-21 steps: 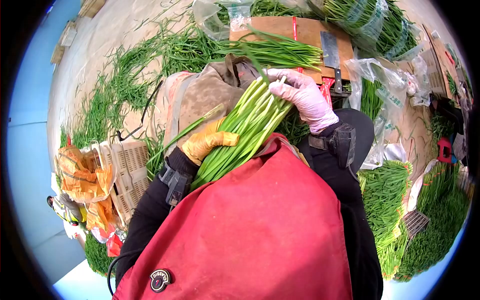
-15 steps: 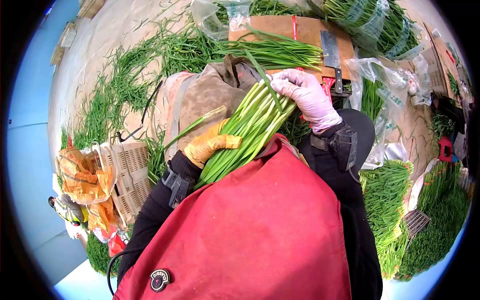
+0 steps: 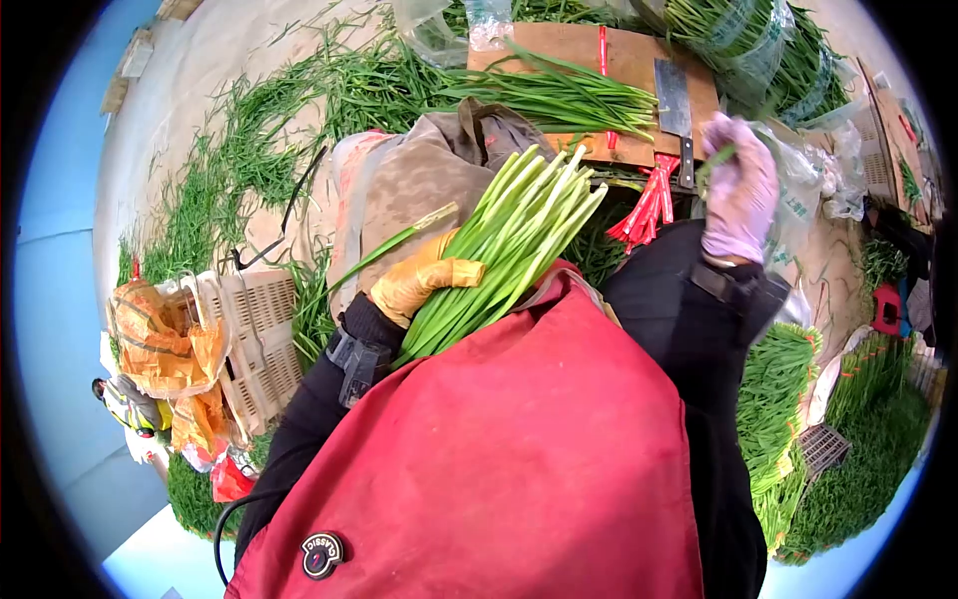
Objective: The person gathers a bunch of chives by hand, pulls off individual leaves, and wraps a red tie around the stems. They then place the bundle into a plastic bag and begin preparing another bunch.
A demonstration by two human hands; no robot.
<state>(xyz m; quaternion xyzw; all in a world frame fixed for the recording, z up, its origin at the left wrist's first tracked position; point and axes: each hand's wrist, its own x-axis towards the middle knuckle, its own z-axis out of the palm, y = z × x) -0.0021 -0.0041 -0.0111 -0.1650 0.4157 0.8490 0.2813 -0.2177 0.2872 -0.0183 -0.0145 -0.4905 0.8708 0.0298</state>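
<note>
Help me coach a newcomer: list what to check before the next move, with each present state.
1. Left hand in orange-yellow glove closed around the bunch of long green, pale-ended stalks: ok.
2. Pale ends level: not ok, some stick out further.
3. Right hand in pale pink glove apart from the bunch: ok.
4. Right hand empty: cannot tell, green shows at its blurred fingers.
5. Broad steel cleaver with black handle lying on the flat brown board, unheld: ok.

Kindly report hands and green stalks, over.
Orange-gloved left hand: gripping long green stalks. Pink-gloved right hand: apart, holding green scrap. Nearby: rectangular metal cleaver.
</note>
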